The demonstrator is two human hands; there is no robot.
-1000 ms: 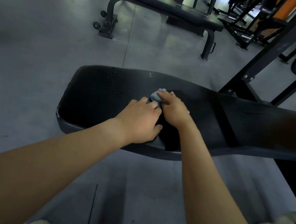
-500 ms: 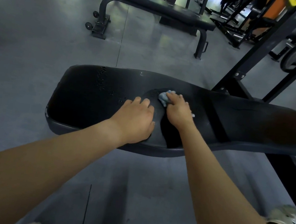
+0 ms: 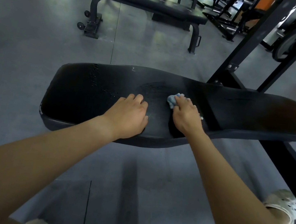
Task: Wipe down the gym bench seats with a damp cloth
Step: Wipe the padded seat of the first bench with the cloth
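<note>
Two hands down on black bench seat (image 3: 88,104), mid-wipe. Left hand (image 3: 129,115) resting on pad, fingers loosely bent, holding nothing. Right hand (image 3: 186,115) gripping bunched blue cloth (image 3: 172,100) against pad, shifted rightward, now apart from left hand, touching it a second ago. Damp smear (image 3: 154,88) showing between them. Droplets (image 3: 95,78) toward left end unwiped, probably next.

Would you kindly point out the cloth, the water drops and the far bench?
cloth (image 3: 172,100): head view, bunched blue end.
water drops (image 3: 94,81): head view, middle of cluster.
far bench (image 3: 148,1): head view, pad top.
</note>
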